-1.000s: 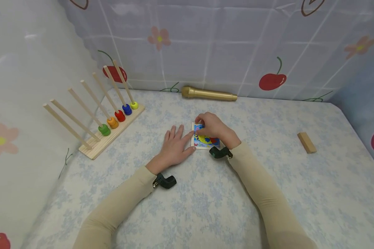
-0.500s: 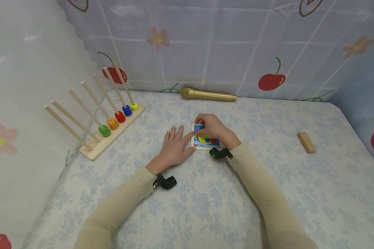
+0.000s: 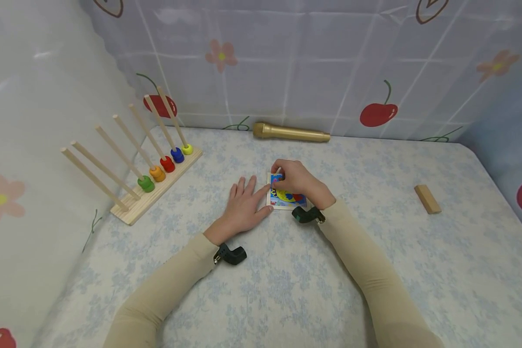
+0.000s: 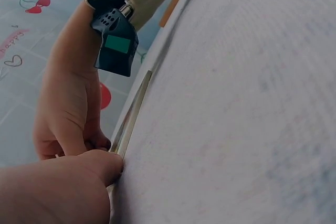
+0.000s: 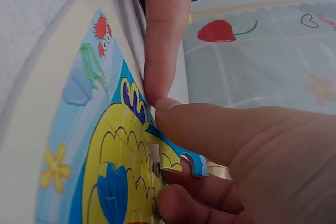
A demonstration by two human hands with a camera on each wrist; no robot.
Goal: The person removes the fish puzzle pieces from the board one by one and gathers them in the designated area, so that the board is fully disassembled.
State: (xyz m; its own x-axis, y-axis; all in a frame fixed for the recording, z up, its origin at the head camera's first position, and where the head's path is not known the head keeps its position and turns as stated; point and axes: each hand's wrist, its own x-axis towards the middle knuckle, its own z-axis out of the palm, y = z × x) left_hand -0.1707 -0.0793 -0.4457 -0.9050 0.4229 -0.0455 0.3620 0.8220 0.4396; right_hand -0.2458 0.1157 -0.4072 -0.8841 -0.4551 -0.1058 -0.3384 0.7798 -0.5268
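Observation:
A small jigsaw puzzle in a pale wooden frame [image 3: 282,208] lies in front of me, its picture a yellow fish on blue water. My right hand [image 3: 299,178] curls over its upper part. In the right wrist view that thumb and the fingers below it pinch a yellow-and-blue puzzle piece [image 5: 171,162], tilted up out of the picture. My left hand [image 3: 242,207] lies spread on the cloth, index fingertip and thumb at the frame's left edge. In the left wrist view the frame shows edge-on beside the left thumb [image 4: 102,166].
At the left stands a wooden peg rack [image 3: 154,191] with coloured beads on several of its tall pegs. A gold microphone [image 3: 291,133] lies by the back curtain, and a wooden block [image 3: 427,199] rests at the right.

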